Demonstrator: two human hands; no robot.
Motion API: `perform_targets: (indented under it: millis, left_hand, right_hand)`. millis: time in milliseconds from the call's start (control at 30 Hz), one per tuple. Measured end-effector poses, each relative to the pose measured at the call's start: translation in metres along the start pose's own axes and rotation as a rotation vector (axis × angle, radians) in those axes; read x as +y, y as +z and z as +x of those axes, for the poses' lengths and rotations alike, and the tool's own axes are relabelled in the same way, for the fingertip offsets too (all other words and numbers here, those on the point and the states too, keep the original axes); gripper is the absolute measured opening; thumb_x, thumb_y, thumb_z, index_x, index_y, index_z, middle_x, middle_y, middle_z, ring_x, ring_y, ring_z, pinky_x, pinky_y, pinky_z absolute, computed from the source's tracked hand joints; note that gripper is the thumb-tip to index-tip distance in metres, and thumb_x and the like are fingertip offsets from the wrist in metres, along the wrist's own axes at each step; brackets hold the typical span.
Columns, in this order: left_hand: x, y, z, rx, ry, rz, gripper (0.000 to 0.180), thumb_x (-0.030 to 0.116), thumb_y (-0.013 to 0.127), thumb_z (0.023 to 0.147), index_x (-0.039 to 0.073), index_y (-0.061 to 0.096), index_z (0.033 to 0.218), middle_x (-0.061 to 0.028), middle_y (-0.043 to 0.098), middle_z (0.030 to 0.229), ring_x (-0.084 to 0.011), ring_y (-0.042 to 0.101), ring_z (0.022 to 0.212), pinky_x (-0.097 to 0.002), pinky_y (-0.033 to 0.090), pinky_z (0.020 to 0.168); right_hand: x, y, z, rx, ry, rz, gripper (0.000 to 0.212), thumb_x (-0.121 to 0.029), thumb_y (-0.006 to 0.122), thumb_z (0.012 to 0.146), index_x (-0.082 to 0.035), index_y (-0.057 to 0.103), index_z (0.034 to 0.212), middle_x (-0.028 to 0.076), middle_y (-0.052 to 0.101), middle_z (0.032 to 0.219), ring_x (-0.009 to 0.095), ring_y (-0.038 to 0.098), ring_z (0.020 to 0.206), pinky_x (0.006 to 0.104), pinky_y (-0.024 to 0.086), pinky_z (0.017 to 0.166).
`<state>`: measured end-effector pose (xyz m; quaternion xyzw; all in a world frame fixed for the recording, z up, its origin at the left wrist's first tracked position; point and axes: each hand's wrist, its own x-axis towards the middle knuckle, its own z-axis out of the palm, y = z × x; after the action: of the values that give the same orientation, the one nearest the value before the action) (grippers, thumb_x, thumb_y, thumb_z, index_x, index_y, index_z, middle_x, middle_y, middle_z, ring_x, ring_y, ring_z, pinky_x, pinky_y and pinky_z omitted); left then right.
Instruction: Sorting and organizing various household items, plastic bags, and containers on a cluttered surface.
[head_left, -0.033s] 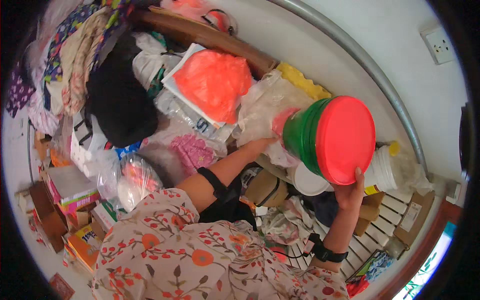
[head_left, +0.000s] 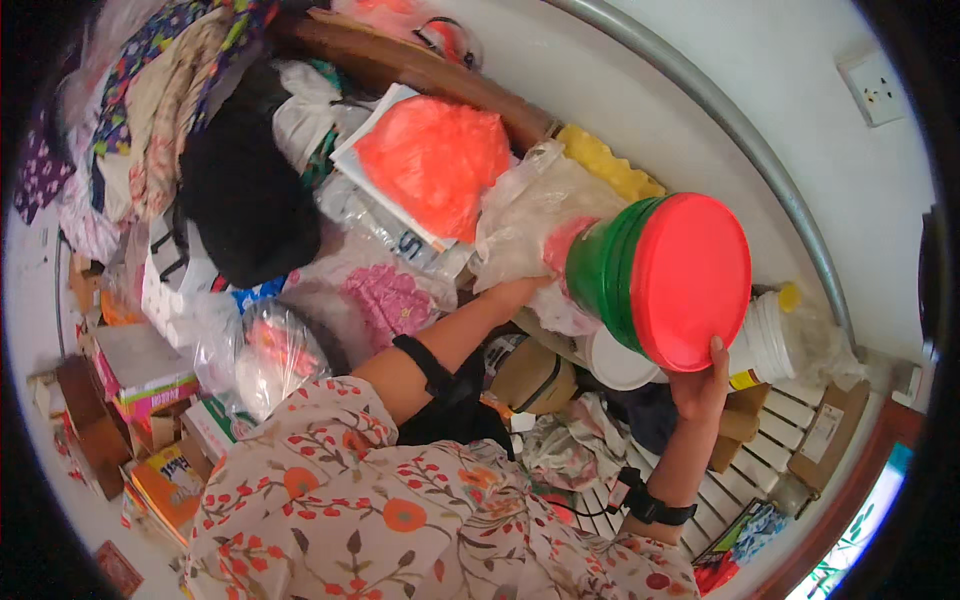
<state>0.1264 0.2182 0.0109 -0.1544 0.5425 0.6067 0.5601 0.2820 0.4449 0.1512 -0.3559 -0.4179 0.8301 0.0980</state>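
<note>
A green bucket [head_left: 602, 268] with a red lid [head_left: 692, 280] is tilted on its side, the lid facing right. My right hand [head_left: 698, 385] grips the lid's lower edge, thumb on its face and the other fingers mostly hidden beneath. By the bucket's base, my left hand [head_left: 525, 292] reaches to a crumpled translucent plastic bag [head_left: 520, 215] and a pinkish piece of plastic [head_left: 566, 245]; its fingertips are hidden there. Below the bucket lies a round white lid or tub [head_left: 618, 360]. White stacked tubs [head_left: 770, 335] stand to the right of it.
An orange-red plastic bag [head_left: 435, 165] lies on papers behind my left arm. Farther left are a black bag [head_left: 240, 190], piled clothes [head_left: 150, 130] and cardboard boxes [head_left: 140, 370]. A grey pipe [head_left: 720, 105] curves along the wall. White slats [head_left: 745, 480] show at lower right.
The piled things at the left sit very slightly farther right in the picture. Both hands and the bucket look unchanged.
</note>
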Motion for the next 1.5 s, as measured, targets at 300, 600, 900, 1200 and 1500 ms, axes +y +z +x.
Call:
perform_targets:
  millis: [300,600,900,1200,1500]
  left_hand:
    - [-0.101,-0.085,-0.064,0.13,0.329,-0.217,0.059,0.03,0.07,0.073,-0.003,0.048,0.118,-0.0155,0.053,0.115,-0.0278,0.05,0.104,-0.036,0.045,0.079]
    - [-0.11,-0.14,-0.224,0.365,0.632,-0.308,0.034,0.017,0.07,0.075,-0.002,0.059,0.102,-0.0067,0.062,0.09,-0.0151,0.058,0.07,-0.024,0.044,0.059]
    - [-0.046,-0.231,-0.216,0.698,0.563,-0.481,0.021,0.017,0.064,0.08,0.001,0.06,0.093,-0.0051,0.059,0.081,-0.0142,0.054,0.069,-0.026,0.042,0.061]
    - [0.045,-0.306,-0.164,0.742,0.656,-0.536,0.044,0.027,0.061,0.08,-0.011,0.053,0.1,-0.0148,0.059,0.092,-0.0199,0.055,0.08,-0.033,0.043,0.069]
    - [0.101,-0.341,-0.092,0.611,0.708,-0.772,0.042,0.024,0.061,0.083,-0.005,0.047,0.11,-0.0112,0.056,0.103,-0.0208,0.055,0.09,-0.0318,0.043,0.078]
  right_hand:
    - [0.025,0.048,-0.099,-0.294,-0.008,-0.083,0.068,-0.034,0.062,0.078,-0.004,0.032,0.132,0.011,0.042,0.131,0.026,0.043,0.119,0.0444,0.038,0.097]
    - [0.043,0.108,-0.154,-0.552,0.109,-0.186,0.065,-0.031,0.062,0.078,-0.002,0.036,0.13,0.01,0.046,0.128,0.025,0.045,0.117,0.041,0.037,0.098]
    - [0.078,0.215,-0.109,-0.565,0.117,-0.224,0.06,-0.032,0.062,0.078,-0.002,0.04,0.126,0.01,0.048,0.125,0.024,0.048,0.113,0.0402,0.041,0.091]
    - [0.104,0.276,0.003,-0.346,0.107,-0.35,0.055,-0.032,0.063,0.078,-0.003,0.044,0.121,0.009,0.051,0.117,0.023,0.048,0.107,0.0468,0.043,0.087]
    - [0.133,0.341,0.072,-0.278,0.098,-0.268,0.054,-0.029,0.064,0.077,-0.002,0.043,0.119,0.01,0.05,0.118,0.024,0.048,0.107,0.0477,0.046,0.083]
